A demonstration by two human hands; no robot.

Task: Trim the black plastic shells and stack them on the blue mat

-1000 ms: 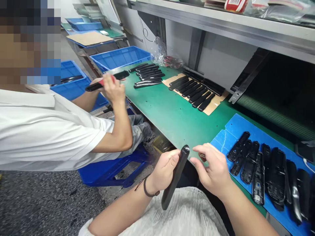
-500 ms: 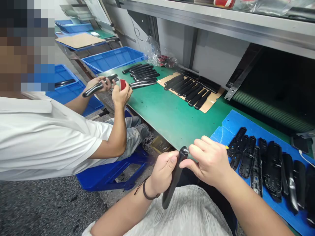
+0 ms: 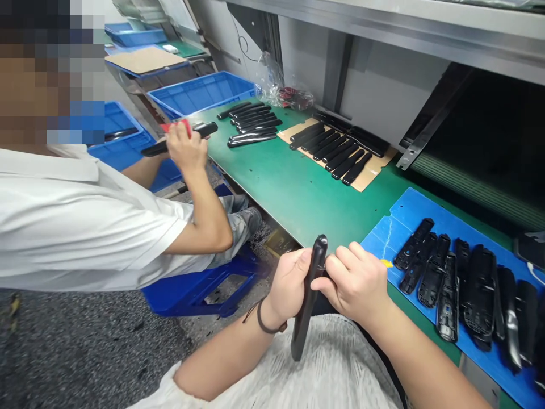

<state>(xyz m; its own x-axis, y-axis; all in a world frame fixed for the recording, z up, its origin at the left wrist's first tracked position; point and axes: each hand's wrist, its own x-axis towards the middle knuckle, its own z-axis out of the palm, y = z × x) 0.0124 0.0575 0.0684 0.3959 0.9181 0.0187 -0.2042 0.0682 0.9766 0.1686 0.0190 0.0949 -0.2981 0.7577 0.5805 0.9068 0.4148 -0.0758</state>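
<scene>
A seated worker's left hand (image 3: 287,287) clenches a long black plastic casing (image 3: 307,307) upright in front of the chest, the thumb pressed on its face and the lower end pointing down toward a white knit top (image 3: 336,363). The right hand (image 3: 353,281) closes on the casing's side near its upper end, its fingers (image 3: 344,258) curled tightly against the edge; whether they also pinch something small there is hidden. A dark cord bracelet (image 3: 266,322) circles the left wrist.

Just right of the grip, a small yellow piece (image 3: 386,263) lies on a blue sheet (image 3: 378,238), beyond which rows of black casing parts (image 3: 434,278) are laid out. A pale patch on one part (image 3: 447,318) is too small to read, and no lettering is legible on anything in view. Ahead of the hands stretches a green workbench mat (image 3: 289,187), holding a cardboard sheet (image 3: 374,168) lined with black bars (image 3: 340,159) and, farther off, a loose group of black bars (image 3: 251,128).

To the left of the grip, a co-worker in a white shirt (image 3: 63,227) sits on a blue stool (image 3: 191,295), one hand (image 3: 183,147) grasping a black bar (image 3: 200,132) and a red-handled tool (image 3: 174,126). Blue crates (image 3: 200,94) stand behind the bench.
</scene>
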